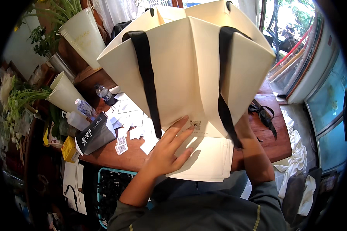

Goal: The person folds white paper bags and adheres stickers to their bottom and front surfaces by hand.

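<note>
A large cream paper bag [173, 77] stands unfolded in front of me, its mouth spread at the top. Black ribbon handles [146, 77] hang down its near face. My left hand [167, 150] is open, with fingers apart; the fingertips touch the lower part of the bag beside a small printed code. Flat cream paper pieces [200, 163] lie stacked under the bag at the table's near edge. My right forearm [256, 154] reaches up along the bag's right side. The bag's side covers my right hand, so its fingers are hidden.
On the wooden table [272, 144], scattered white cards [121, 146], a black printed packet [96, 134] and bottles [85, 107] lie left. Black ribbon [264, 115] lies right. A teal basket [100, 192] of black items sits below; buckets of flowers [83, 36] stand far left.
</note>
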The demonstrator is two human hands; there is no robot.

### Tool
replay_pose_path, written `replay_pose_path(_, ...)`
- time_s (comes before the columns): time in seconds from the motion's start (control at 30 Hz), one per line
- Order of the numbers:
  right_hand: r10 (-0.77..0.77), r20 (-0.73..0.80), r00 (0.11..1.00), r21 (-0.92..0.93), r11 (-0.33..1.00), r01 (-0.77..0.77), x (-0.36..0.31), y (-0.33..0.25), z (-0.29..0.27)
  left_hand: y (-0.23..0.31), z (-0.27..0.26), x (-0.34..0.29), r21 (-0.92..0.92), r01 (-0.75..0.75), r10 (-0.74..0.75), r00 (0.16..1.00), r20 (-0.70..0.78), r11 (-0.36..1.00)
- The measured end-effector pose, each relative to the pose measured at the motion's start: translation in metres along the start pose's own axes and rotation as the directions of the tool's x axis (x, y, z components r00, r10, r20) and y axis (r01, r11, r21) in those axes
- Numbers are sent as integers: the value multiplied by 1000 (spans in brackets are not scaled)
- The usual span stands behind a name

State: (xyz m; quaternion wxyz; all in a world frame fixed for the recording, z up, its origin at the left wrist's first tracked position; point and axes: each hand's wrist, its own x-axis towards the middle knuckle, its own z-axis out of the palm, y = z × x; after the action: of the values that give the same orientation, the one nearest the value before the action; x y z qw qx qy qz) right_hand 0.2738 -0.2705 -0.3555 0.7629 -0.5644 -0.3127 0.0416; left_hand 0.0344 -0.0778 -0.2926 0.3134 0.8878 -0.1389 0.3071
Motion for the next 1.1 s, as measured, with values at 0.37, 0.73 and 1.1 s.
replay_pose_path(0.37,-213,89,973,53,976,209,-19,-29,-13,-86,-77,-106,326,540,-365,805,-468,776)
replay_pose_path(0.73,-326,306,894,-648,617,447,-19,-38,27,-106,-109,-171,495,700,-601,706,-374,515)
replay_pose_path(1.1,-432,243,869,-712,530,462,-23,-25,7,-120,-108,-170,355,792,-650,610,-453,496)
